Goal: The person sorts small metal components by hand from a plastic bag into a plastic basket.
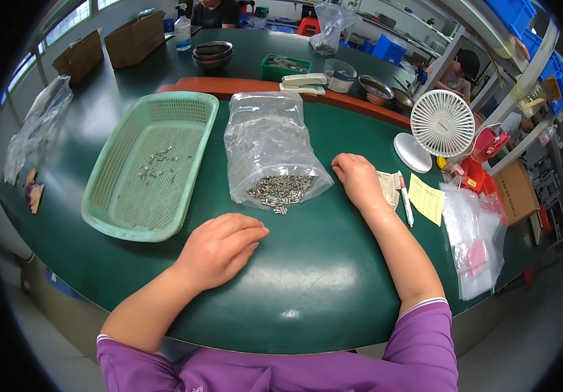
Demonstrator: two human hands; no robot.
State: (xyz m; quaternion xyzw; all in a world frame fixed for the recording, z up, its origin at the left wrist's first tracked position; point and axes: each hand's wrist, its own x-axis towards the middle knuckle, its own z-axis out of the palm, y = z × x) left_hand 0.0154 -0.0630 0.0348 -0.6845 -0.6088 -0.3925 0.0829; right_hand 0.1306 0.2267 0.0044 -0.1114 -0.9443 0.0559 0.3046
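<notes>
A clear plastic bag (272,140) lies on the green table, its mouth toward me. Small metal cylindrical pins (281,189) fill the mouth, and a few have spilled onto the table in front. My left hand (219,248) is just nearer than the bag mouth, to its left, fingers loosely bent and slightly apart, nothing visible in them. My right hand (360,181) rests on the table just right of the bag, its fingers curled down; its palm is hidden. On the left stands a pale green mesh basket (102,196) with several of the small metal pieces scattered on its bottom.
To the right lie a marker pen (405,199), a yellow paper slip (426,199), clear plastic bags (474,242) and a white fan (442,123). Bowls (212,55), a green tray (285,66) and cardboard boxes (134,40) stand at the back. Other people sit farther off.
</notes>
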